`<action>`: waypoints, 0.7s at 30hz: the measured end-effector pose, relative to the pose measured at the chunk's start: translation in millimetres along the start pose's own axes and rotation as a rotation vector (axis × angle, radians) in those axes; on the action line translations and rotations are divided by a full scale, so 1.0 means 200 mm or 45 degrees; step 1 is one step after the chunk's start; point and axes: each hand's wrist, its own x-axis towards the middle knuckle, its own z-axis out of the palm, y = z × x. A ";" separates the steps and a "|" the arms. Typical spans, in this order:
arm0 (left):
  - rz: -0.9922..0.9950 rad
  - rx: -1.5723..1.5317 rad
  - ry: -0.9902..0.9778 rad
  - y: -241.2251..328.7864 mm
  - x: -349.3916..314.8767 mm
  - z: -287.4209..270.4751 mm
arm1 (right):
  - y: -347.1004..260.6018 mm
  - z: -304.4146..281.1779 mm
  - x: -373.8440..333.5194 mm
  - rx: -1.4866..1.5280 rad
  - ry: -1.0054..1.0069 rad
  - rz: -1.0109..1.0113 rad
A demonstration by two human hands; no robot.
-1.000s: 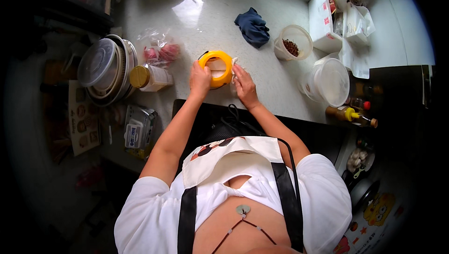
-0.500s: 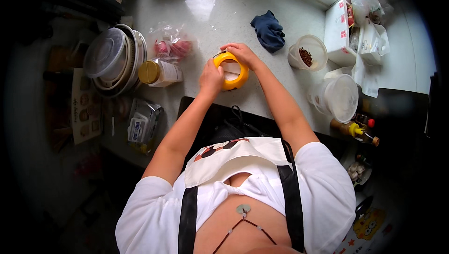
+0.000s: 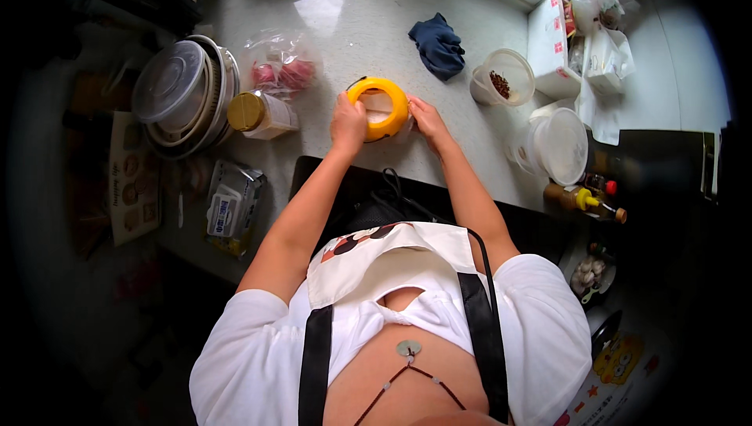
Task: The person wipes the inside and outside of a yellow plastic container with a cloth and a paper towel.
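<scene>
Over the near part of the counter, a yellow round container (image 3: 399, 107) with a wide circular opening is between my two hands. Something pale shows inside the opening; what it is I cannot make out. My left hand (image 3: 348, 124) is closed on the container's left side, the thumb bent near the rim. My right hand (image 3: 430, 123) is closed at its right side, fingertips against the edge. Just below those fingertips is a small translucent patch. The container's underside is hidden.
To the left are a jar with a gold lid (image 3: 247, 112), a bag of pink-red items (image 3: 282, 73) and stacked bowls and lids (image 3: 168, 85). A dark blue cloth (image 3: 437, 48) lies beyond my right hand. Plastic tubs (image 3: 562, 146), a white box (image 3: 551, 46) and bottles (image 3: 583, 199) stand at right.
My right hand has moved from the container's far top edge down to its right side. The container has shifted slightly left and tilted. My left hand keeps its grip.
</scene>
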 end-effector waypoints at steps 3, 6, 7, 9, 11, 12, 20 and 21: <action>0.024 -0.045 0.033 0.00 0.00 0.00 | 0.02 0.06 -0.07 0.148 0.082 0.058; 0.033 -0.014 0.047 0.01 -0.01 0.01 | 0.05 0.07 -0.07 0.105 0.075 0.039; 0.041 -0.012 0.054 0.01 -0.01 0.01 | 0.04 0.07 -0.08 0.058 0.059 0.073; 0.049 -0.013 0.065 0.00 0.00 0.02 | 0.05 0.07 -0.11 0.049 0.022 0.132; 0.007 0.017 0.003 0.03 0.02 0.01 | 0.08 0.08 -0.13 0.133 -0.025 0.170; -0.015 0.034 -0.027 0.04 0.02 0.00 | 0.07 0.07 -0.17 0.152 -0.044 0.193; -0.196 -0.604 -0.431 -0.09 -0.09 0.03 | 0.03 -0.15 -0.29 0.206 0.339 0.048; -0.097 -0.594 -0.436 -0.11 -0.11 0.03 | 0.04 -0.17 -0.29 0.167 0.375 0.034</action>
